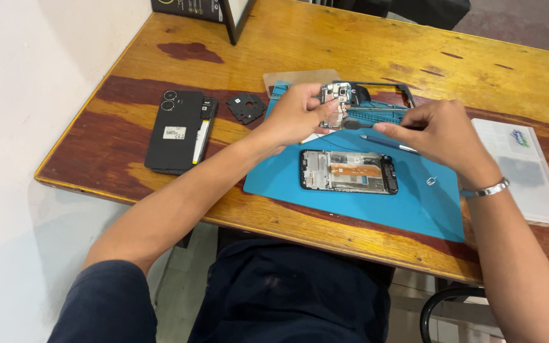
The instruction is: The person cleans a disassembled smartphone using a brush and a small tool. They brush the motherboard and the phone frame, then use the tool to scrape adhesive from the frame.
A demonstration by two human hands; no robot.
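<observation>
Pinching small circuit board in left hand, raised off blue mat for access | right hand gripping dark tool, tip at board's 6 o'clock | opened phone flat below, 6 o'clock of hands

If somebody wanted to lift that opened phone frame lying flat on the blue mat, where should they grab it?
Probably by the two long black edges of the opened phone frame, pinched from above. It lies flat on the blue mat with its orange ribbon cable facing up, so fingers on the rim stay off the exposed parts.
</observation>
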